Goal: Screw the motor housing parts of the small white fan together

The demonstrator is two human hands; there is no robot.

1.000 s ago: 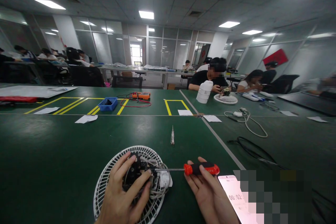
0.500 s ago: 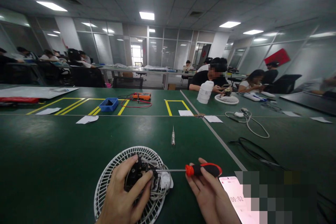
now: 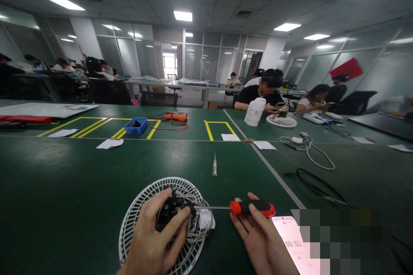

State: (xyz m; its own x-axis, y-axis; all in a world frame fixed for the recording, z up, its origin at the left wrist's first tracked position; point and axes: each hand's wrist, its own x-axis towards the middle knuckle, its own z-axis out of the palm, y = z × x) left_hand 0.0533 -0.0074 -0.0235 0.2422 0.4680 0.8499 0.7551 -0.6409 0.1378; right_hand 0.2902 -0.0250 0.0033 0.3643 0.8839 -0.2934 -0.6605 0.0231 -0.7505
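Note:
A white round fan grille (image 3: 129, 223) lies on the green table in front of me, bearing a black motor assembly (image 3: 167, 210) with coiled grey cable. My left hand (image 3: 158, 227) is closed round the black assembly from the left, thumb and fingers pressed on it. In my right hand (image 3: 254, 232) is a red and black screwdriver (image 3: 254, 208), held level between thumb and fingers. Its shaft points left and its tip meets the right side of the assembly; the exact contact point is hidden. A white plug-like part (image 3: 206, 219) sits beside the shaft.
Beyond the grille lies a small clear-handled screwdriver (image 3: 214, 166). A lit phone (image 3: 290, 240) rests right of my right hand. Farther off are a blue bin (image 3: 135, 126), an orange multimeter (image 3: 176, 116), black cable (image 3: 316, 187) and a grey cord (image 3: 309, 154). Several people sit around.
The whole view has shifted slightly, so things sit a little more to the right. Both hands keep their hold, and the screwdriver stays against the assembly.

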